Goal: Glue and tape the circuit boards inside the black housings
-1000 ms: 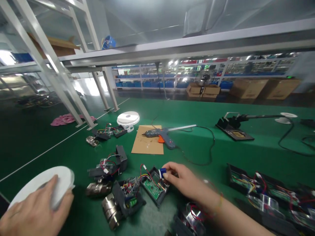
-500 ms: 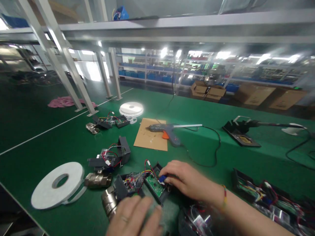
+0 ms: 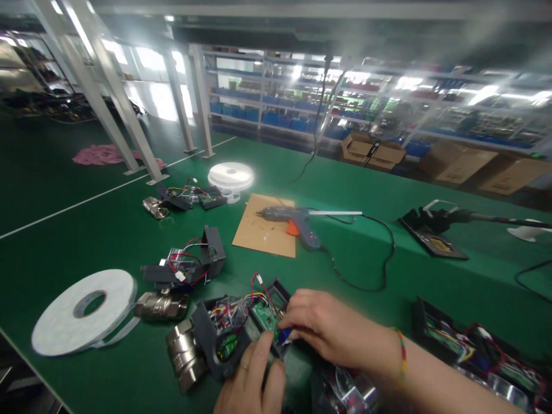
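An open black housing with a green circuit board [image 3: 264, 315] and coloured wires lies on the green bench near the front edge, joined to a metal valve [image 3: 183, 355]. My right hand [image 3: 328, 329] pinches a small blue part [image 3: 282, 336] at the board's near edge. My left hand [image 3: 254, 384] rests on the housing's front side, fingers spread against it. A second black housing with a valve [image 3: 183, 270] lies just left of them.
A white tape roll [image 3: 80, 309] lies at the left front. A hot glue gun [image 3: 297, 221] rests by a cardboard sheet [image 3: 265, 233], its cord looping right. Another tape roll [image 3: 230, 175] and more assemblies [image 3: 190, 197] sit further back. More wired housings [image 3: 470, 348] crowd the right front.
My left hand let go of the white tape roll, which now lies on the bench, and came over to the housing. The right hand stays at the board with the blue part.
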Motion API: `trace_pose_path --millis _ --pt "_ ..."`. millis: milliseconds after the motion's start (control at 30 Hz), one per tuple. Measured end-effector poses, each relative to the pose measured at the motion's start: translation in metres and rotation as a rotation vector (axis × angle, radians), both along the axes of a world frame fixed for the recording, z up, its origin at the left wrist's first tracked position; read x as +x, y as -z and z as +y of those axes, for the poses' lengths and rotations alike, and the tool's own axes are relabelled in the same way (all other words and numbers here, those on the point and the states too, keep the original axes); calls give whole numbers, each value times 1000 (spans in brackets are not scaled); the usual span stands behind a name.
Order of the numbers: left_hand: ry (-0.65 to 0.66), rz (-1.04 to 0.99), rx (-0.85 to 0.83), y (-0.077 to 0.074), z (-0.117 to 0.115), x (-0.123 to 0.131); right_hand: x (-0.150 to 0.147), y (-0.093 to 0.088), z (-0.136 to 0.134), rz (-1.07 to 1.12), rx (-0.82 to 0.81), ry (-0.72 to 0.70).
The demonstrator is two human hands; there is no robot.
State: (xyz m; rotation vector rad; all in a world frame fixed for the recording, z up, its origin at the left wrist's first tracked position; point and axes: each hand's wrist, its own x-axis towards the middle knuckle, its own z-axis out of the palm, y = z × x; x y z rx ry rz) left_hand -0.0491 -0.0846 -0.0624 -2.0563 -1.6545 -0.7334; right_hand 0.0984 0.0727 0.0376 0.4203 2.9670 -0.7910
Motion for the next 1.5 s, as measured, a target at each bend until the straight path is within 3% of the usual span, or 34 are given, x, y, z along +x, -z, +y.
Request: trace_pose_path --millis 200,600,833,1100,1333,1400,1500 --pt "45 -32 68 13 5 -5 -6 0 -2 -34 45 -49" --pt "20 -37 58 5 8 -6 -1 8 -3 -49 40 -127" --pt "-16 1 46 2 6 -5 5 15 -4 43 -55 -95" --pt "58 27 13 3 3 -10 6 17 -4 54 -107 -48" --pt "23 63 -51 -1 0 -9 15 19 -7 119 -259 120" --pt "21 62 -50 0 0 -8 18 20 -6 128 -251 167" --pt "18 68 -55 0 -1 -8 20 19 -6 124 -159 120"
